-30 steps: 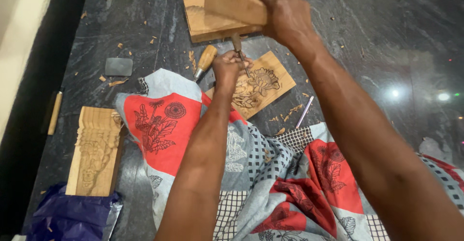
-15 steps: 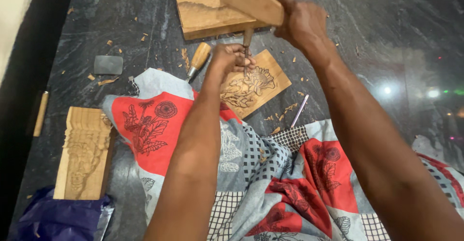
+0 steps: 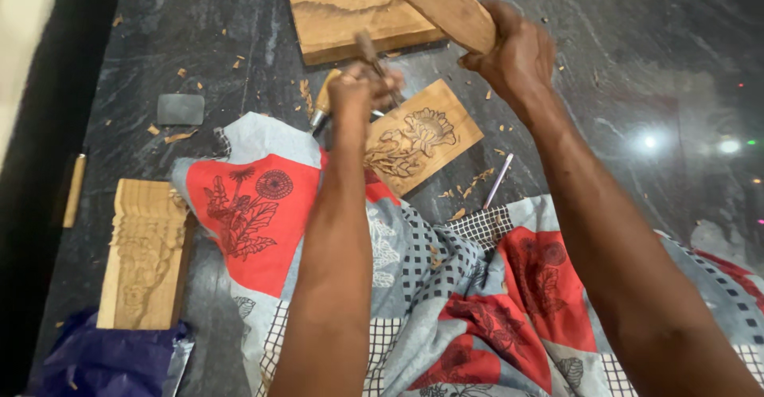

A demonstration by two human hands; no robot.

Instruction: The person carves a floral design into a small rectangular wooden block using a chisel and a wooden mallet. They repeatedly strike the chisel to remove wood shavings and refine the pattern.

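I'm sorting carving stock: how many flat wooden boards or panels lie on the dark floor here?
3: a plain board at the top, a flower-carved panel under the left hand, and a carved panel at lower left. Others may be hidden under the cloth.

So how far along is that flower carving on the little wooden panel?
The flower and leaves are already outlined and partly cut into the small panel, and chips lie around it. In hand: the left hand sets a chisel over the panel while the right hand raises a wooden mallet. The ground around the flower looks mostly flat and uncut, so deeper relief seems left.
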